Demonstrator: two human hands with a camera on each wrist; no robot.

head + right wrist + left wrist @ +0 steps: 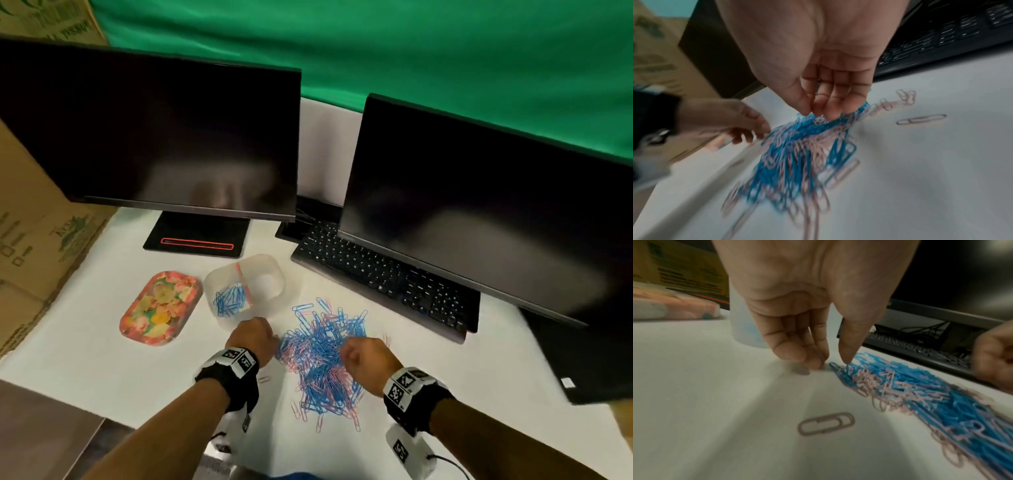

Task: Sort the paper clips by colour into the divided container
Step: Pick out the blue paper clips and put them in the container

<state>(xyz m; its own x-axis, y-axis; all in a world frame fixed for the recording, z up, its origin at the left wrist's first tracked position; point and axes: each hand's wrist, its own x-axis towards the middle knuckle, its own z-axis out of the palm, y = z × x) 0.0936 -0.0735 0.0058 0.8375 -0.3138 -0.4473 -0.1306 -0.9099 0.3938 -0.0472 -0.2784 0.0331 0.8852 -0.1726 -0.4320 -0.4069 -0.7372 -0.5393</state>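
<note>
Two bare hands work at a mixed pile of blue and pink paper clips [323, 356] lying loose on a white table [102, 370], in front of the container. Left hand [253, 337] is at the pile's left edge; the left wrist view shows its fingers [797, 345] bunched downward with tips at the table surface and the thumb pointing down just beside a blue clip at the pile's edge, but whether anything is pinched cannot be told. Right hand [368, 356] hangs over the pile's right part, fingers [836, 100] curled together with tips down in the clips; blur hides whether any clip is actually gripped. Divided container [270, 274], translucent plastic with a pink partition, stands just beyond the left hand: its left compartment holds blue clips [229, 299], while the right compartment's contents cannot be made out. One pink clip [826, 423] lies apart on the table near the left wrist. Floral tray [161, 306] sits left of the container. Two dark monitors [154, 137] stand behind, with a black keyboard [376, 274] under the right one. Cardboard boxes [41, 246] at left bear green printing, too blurred to read. Both wristbands [406, 385] carry black-and-white square code markers; no other legible writing.
</note>
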